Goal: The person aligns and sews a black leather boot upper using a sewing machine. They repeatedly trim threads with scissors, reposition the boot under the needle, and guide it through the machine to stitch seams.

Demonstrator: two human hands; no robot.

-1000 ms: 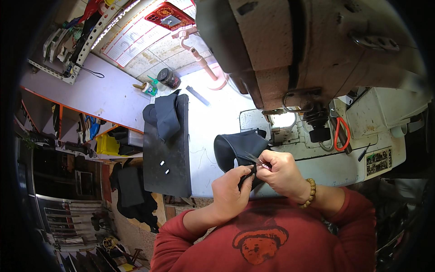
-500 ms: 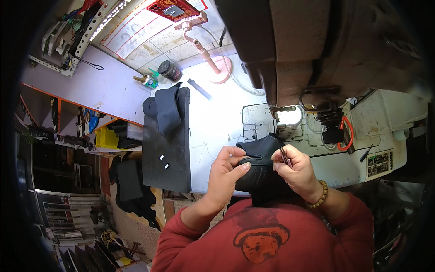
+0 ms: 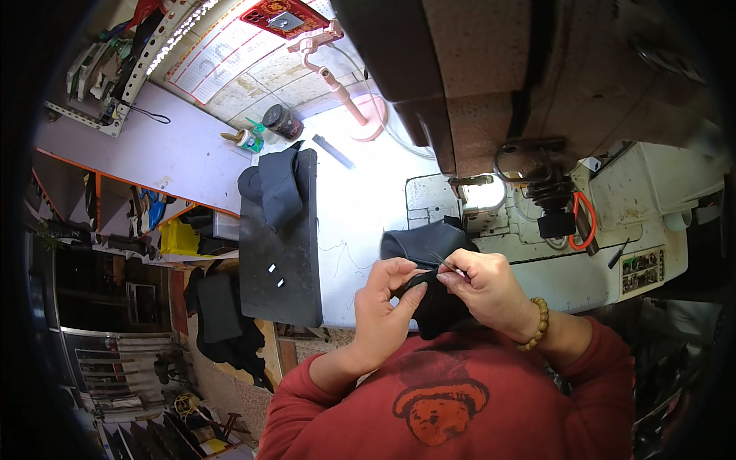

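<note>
In front of my body a black, leather-like sewn piece (image 3: pixel 422 243) hangs bunched at the table's near edge, its far part resting by the sewing machine's bed. My left hand (image 3: pixel 387 301) pinches a folded edge of it between thumb and fingers. Close beside, my right hand (image 3: pixel 484 287) is closed round a small pointed metal tool (image 3: pixel 446 263), whose thin tips stick out toward the upper left; snips or tweezers, I cannot tell which. The right fingertips also meet the black edge, near my left thumb.
The sewing machine's dark head (image 3: pixel 521 92) looms at upper right, with an orange-red loop (image 3: pixel 584 222) below it. On the left lies a black board (image 3: pixel 280 257) bearing dark cut pieces (image 3: pixel 280 188). A pink phone stand (image 3: pixel 349 103), a dark jar (image 3: pixel 281 121) and a ruler-like strip (image 3: pixel 333 151) stand farther back.
My right hand has moved left, up against my left fingers, and the tool's tips now show over the piece. The black piece has been turned and folded, and its stitched seam no longer shows.
</note>
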